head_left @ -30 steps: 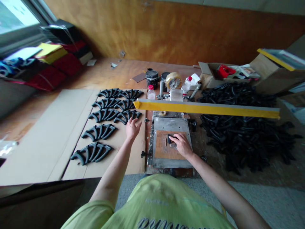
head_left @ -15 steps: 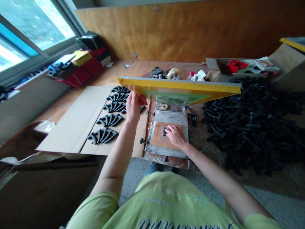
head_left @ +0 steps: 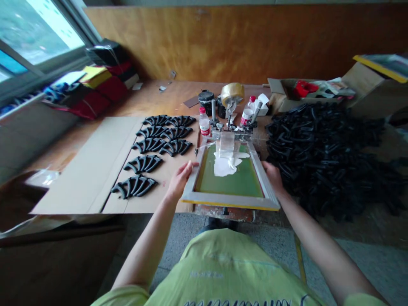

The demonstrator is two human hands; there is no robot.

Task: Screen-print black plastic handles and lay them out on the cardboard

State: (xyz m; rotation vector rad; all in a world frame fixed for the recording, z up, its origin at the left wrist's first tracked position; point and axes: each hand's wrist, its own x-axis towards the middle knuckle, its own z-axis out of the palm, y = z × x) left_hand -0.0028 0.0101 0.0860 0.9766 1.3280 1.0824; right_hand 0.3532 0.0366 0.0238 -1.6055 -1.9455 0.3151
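A screen printing frame [head_left: 190,191] with grey edges and green mesh lies nearly flat in front of me. White ink [head_left: 224,166] is spread over the middle of its mesh, below a clear-taped piece [head_left: 227,145] at the clamp [head_left: 240,135]. My left hand [head_left: 182,176] grips the frame's left edge, thumb on top. Around its right edge my right hand [head_left: 272,175] is closed, with the fingers partly hidden. The metal plate and the small black part seen before are hidden under the frame.
Fanned groups of black curved parts [head_left: 137,186] lie on cardboard [head_left: 86,170] at left. A big heap of black parts [head_left: 318,161] sits at right. Behind the clamp stand red-capped bottles [head_left: 204,123], dark jars [head_left: 206,101] and a tape roll [head_left: 232,94]. An open box [head_left: 280,100] is farther back.
The screen frame has swung down from its raised position over the plate. My right hand has left the small black part and moved to the frame's right edge; my left hand came down with the frame.
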